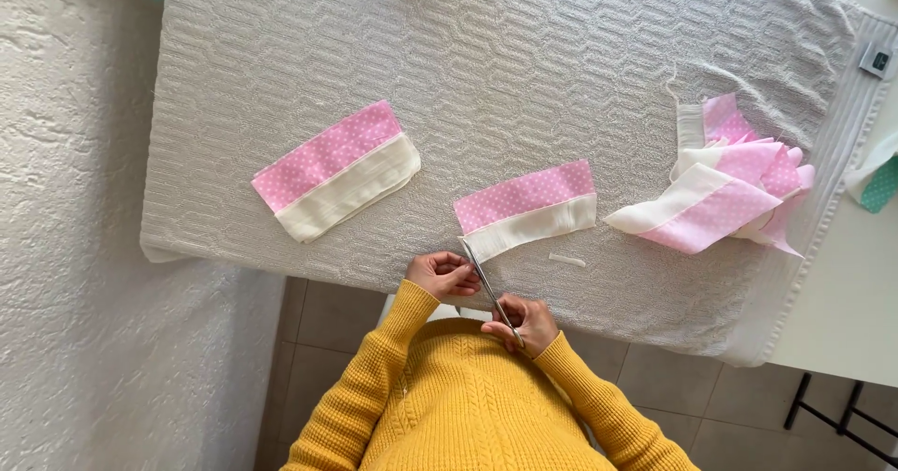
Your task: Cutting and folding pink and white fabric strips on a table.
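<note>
The right hand (pixel 526 324) is closed around the handles of the scissors (pixel 488 289), whose blades point toward 11 o'clock at the near corner of the pink and cream fabric piece (pixel 526 207). The left hand (pixel 443 274) pinches that corner just beside the blades. At 9 o'clock lies a second fabric piece (pixel 337 170), at 3 o'clock a fabric pile (pixel 720 190), all on the white towel (pixel 524 59)

Pink with small white dots above a plain cream band on the fabric piece (pixel 527 211) at the scissors (pixel 488 289); same pink dots and cream on the folded stack (pixel 337 171) and the loose heap (pixel 725 190). Silver-grey scissors. Off-white towel (pixel 524 50), woven wavy ribs. Mustard-yellow cable-knit sleeves (pixel 374 377). Beige tiled floor (pixel 673 377). Teal dotted scrap (pixel 879 186).
</note>
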